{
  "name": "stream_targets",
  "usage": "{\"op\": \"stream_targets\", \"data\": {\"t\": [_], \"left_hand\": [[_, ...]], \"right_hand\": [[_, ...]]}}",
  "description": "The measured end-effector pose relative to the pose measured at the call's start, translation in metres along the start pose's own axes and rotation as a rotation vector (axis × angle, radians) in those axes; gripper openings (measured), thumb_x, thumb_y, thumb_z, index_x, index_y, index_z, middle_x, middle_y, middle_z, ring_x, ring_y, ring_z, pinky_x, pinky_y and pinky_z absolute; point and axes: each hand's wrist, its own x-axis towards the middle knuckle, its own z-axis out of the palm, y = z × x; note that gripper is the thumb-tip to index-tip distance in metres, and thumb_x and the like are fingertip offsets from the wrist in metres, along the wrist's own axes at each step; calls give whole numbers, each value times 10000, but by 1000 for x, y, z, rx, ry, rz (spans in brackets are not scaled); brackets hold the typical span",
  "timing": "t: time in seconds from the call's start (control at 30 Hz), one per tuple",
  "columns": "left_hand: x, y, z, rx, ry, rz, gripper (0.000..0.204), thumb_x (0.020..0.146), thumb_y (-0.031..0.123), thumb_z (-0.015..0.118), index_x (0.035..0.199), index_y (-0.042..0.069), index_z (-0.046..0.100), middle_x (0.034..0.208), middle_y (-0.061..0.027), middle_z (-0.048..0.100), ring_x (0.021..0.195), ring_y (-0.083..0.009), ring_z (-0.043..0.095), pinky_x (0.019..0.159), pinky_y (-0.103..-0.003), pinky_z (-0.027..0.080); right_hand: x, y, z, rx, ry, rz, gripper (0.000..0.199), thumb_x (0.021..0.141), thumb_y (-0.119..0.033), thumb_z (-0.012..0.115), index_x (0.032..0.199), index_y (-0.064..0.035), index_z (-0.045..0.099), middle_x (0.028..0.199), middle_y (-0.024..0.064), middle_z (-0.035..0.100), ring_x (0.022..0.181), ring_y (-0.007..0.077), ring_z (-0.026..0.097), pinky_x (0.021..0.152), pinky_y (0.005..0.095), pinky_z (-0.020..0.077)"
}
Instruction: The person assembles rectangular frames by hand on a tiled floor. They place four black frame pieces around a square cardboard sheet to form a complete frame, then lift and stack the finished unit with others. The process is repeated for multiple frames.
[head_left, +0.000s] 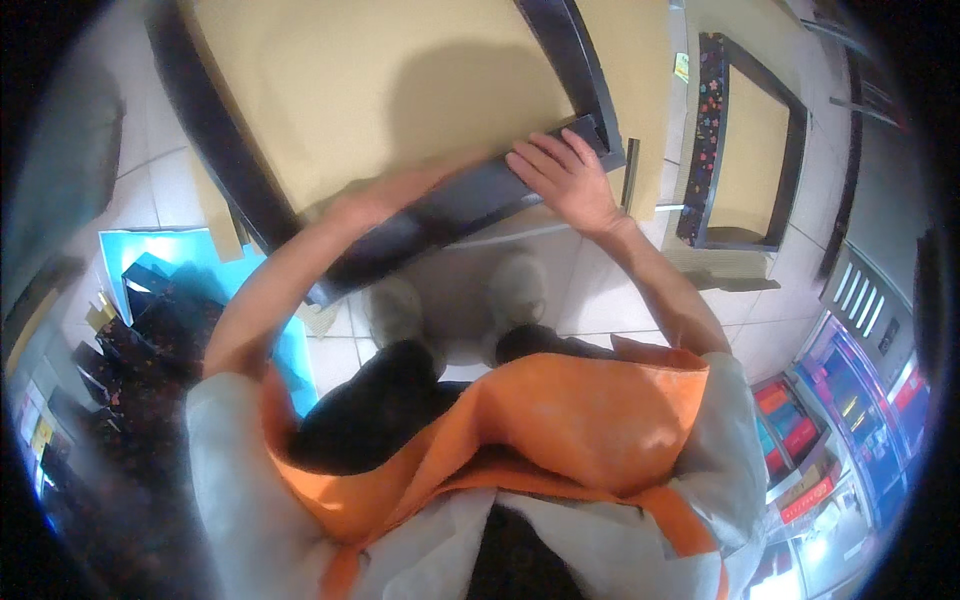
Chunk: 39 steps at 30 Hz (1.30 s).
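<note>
A large black frame (222,135) lies over a tan cardboard sheet (290,80) in front of me. Its near side is a glossy black strip (450,213) that slants up to the right. My right hand (572,185) rests on the right end of this strip, near the corner, its fingers stretched out and slightly apart; the thumb is hidden. My left hand (385,195) reaches along the strip's upper edge further left. Blur smears its fingers, so their grip does not show.
A smaller black frame (790,150) with a flowered side lies on cardboard at the right. Dark flowered pieces (150,350) are piled beside a bright blue sheet (240,255) at the left. My shoes (515,285) stand on the tiled floor (590,290); red boxes (790,420) stand lower right.
</note>
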Motion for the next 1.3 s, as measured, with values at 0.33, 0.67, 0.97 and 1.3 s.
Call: {"op": "stream_targets", "data": {"t": [0.33,0.67,0.97,1.3], "left_hand": [[-111,102,14,997,399,-224,662,611,214,730,1180,8,461,1118,-156,519,1064,-308,492,859,-439,391],[-103,70,-47,1108,216,-385,416,678,390,652,889,50,536,816,-99,547,824,-221,558,777,-376,417],[-132,81,-49,1362,208,-356,493,657,525,621,825,62,590,839,-67,589,919,-189,536,1026,-598,45],[-227,115,-1,804,-65,-232,144,747,216,620,756,75,591,753,-70,564,856,-240,537,1000,-533,227]], "right_hand": [[8,8,-1,42,-153,127,289,602,-206,637,837,-99,508,814,63,482,807,242,510,680,361,448],[17,16,-18,-133,-257,146,424,594,-310,718,902,-99,518,803,55,520,855,215,512,869,435,342],[-32,14,-32,-148,-308,119,457,601,-295,718,955,-86,518,817,41,523,912,180,511,1031,579,110],[-156,-49,-61,457,-514,305,336,782,-199,599,1083,-68,530,1084,125,519,1127,270,429,1038,542,144]]}}
